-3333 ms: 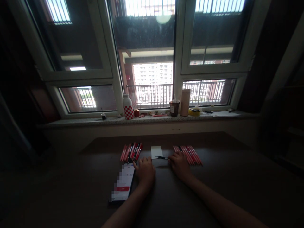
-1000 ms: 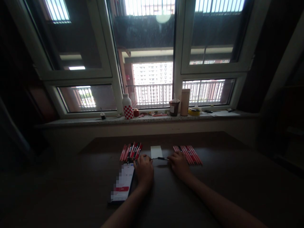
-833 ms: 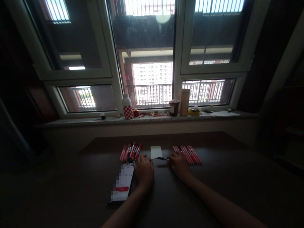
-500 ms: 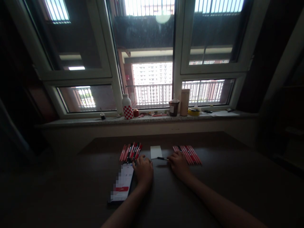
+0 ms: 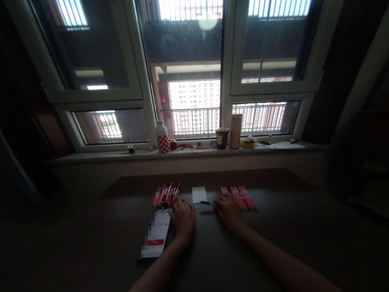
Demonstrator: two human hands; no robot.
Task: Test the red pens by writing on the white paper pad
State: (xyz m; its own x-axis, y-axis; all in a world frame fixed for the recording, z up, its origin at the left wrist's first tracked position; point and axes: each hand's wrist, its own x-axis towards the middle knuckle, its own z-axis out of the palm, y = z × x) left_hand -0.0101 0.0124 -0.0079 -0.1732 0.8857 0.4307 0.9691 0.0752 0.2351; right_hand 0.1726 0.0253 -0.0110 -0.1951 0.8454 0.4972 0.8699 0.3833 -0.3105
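Note:
My right hand [image 5: 228, 210] is closed around a pen [image 5: 206, 202] whose dark part points left, across the lower edge of a small white paper [image 5: 199, 194]. Just beyond that hand lies a row of red and pink pens [image 5: 244, 198], partly covered by it. My left hand [image 5: 184, 217] rests palm down on the table, fingers bent and a little apart, beside the top right corner of a phone [image 5: 156, 235]. A second row of red, pink and black pens [image 5: 166, 194] sits just past the phone and the left fingertips.
Behind the dark table [image 5: 273, 182] runs a window sill [image 5: 142, 154]. On it stand a checkered bottle [image 5: 163, 140], a drink cup [image 5: 222, 138], a tall tan container [image 5: 236, 132] and a yellow roll [image 5: 247, 143]. Papers lie at its right end.
Both hands, the pen and the paper hold their places. The whole view has shifted only very slightly.

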